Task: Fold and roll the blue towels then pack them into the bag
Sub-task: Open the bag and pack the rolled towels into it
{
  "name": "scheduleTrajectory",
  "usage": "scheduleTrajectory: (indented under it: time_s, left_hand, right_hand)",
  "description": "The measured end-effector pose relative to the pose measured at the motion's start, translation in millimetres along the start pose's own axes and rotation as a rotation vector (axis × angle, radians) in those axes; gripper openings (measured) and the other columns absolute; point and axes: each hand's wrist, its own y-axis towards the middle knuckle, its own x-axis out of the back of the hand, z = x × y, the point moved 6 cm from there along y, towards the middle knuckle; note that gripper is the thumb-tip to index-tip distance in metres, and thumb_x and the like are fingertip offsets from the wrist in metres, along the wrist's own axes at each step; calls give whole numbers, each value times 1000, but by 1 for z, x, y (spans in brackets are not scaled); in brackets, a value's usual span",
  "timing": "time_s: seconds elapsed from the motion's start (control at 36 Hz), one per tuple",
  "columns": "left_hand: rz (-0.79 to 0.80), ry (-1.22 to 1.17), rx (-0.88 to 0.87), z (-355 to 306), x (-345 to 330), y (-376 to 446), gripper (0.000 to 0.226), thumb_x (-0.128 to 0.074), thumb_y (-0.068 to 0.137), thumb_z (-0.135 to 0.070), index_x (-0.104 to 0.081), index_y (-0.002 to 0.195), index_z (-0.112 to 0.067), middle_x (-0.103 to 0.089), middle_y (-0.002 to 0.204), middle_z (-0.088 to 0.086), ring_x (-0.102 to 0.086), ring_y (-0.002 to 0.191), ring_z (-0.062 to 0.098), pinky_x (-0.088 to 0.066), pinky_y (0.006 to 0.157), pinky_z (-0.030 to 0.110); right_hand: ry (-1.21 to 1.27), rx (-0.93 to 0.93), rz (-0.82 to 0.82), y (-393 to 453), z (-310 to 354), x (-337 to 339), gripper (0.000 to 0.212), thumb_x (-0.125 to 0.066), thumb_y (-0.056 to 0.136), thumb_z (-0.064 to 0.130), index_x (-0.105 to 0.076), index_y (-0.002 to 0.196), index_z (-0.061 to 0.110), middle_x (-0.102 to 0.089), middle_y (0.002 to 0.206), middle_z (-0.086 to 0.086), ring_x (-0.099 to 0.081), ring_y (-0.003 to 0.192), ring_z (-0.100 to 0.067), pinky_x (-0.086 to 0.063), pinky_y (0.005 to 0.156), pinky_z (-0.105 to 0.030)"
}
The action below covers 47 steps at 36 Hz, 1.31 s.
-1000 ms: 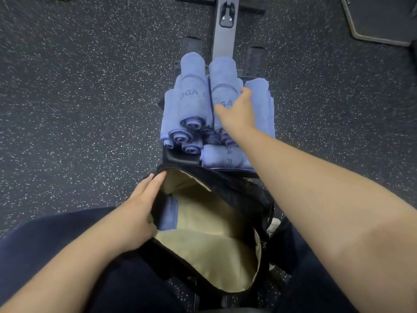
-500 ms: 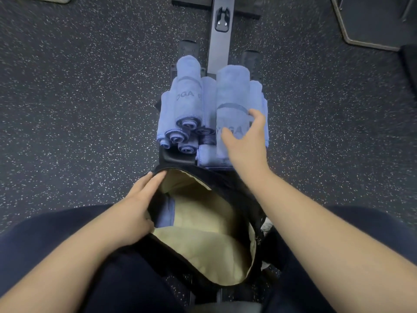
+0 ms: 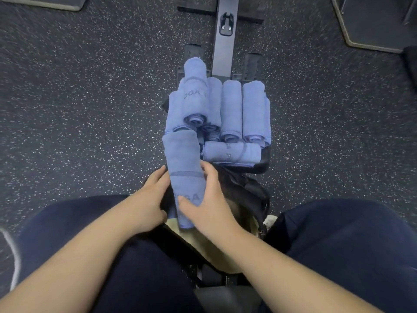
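My right hand (image 3: 208, 203) grips a rolled blue towel (image 3: 184, 166) and holds it over the open mouth of the black bag (image 3: 252, 195), whose tan lining (image 3: 216, 249) shows between my knees. The roll's near end dips into the opening. My left hand (image 3: 150, 199) holds the bag's left rim, fingers beside the roll. Several more rolled blue towels (image 3: 230, 109) lie stacked on the black bench seat (image 3: 262, 164) just beyond the bag, one of them lying crosswise (image 3: 232, 153).
The bench's grey rail (image 3: 223, 41) runs away from me over a dark speckled rubber floor (image 3: 90, 98). Dark mats lie at the far left (image 3: 45, 2) and far right (image 3: 372, 21). My legs in dark trousers flank the bag.
My right hand has taken a rolled towel off the stack and brought it back toward me over the bag's mouth. My left hand has stayed on the bag's rim.
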Motion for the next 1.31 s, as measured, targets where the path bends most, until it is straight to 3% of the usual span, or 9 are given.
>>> scheduleTrajectory:
  time_s: [0.19,0.33,0.42,0.56,0.75,0.92,1.11,1.22,1.31]
  left_hand:
    - [12,-11,-18,-2,-3,0,104,-55,71,8,-6,151,-38,5,160,-9,-12,147,8,-31,109,25]
    - [27,11,13,-4,-4,1,110,-57,73,7,5,150,-41,12,160,-6,-8,148,11,-28,108,19]
    - [22,-9,33,-3,-3,2,112,-58,72,7,6,150,-41,11,160,-7,-10,148,12,-29,105,19]
    - [6,-43,62,1,-1,2,111,-60,72,8,3,150,-41,4,161,-7,-21,145,13,-31,100,18]
    - [23,-24,72,2,-1,4,113,-62,73,7,6,150,-41,5,161,-7,-20,145,13,-29,97,16]
    - [49,11,61,3,-3,2,115,-63,73,5,8,148,-46,12,160,-11,-13,147,11,-27,99,15]
    - [62,5,37,-3,-2,1,114,-62,74,7,6,147,-49,17,158,-18,-19,143,6,-31,92,13]
    - [38,20,30,-7,3,-1,116,-63,74,5,11,143,-51,19,157,-19,-29,139,7,-37,89,16]
    - [32,19,22,-12,4,-3,116,-62,74,5,17,130,-61,19,157,-20,-34,136,8,-43,90,21]
  right_hand:
    - [32,35,15,8,-5,4,62,-70,81,10,-25,118,31,-43,109,27,-50,91,20,-40,76,-3]
    - [-10,101,-25,2,-10,15,69,-64,86,7,-18,131,32,-30,126,29,-39,110,20,-29,94,-1]
    - [-174,193,-5,-10,-12,16,80,-59,91,20,0,141,39,-23,134,17,-24,123,14,-16,103,-2]
    - [-530,253,73,-29,-41,10,71,-39,87,43,7,142,46,-41,132,-18,-51,111,-38,-45,94,-47]
    - [-791,125,156,-33,-74,1,76,-53,86,25,-7,146,30,-50,119,-20,-57,90,-38,-50,78,-48]
    - [-853,91,-83,-12,-72,23,99,-81,63,13,-25,144,22,-56,102,-16,-60,74,-36,-52,59,-43]
    - [-835,-35,-19,-1,-72,25,83,-58,88,16,-8,153,27,-42,129,-19,-50,101,-41,-42,86,-48]
    - [-896,52,42,-14,-78,0,92,-73,73,16,-23,151,21,-53,101,-14,-57,76,-34,-48,64,-40]
    - [-927,12,152,-18,-87,-12,82,-52,92,18,2,153,31,-42,122,-12,-50,100,-32,-41,83,-41]
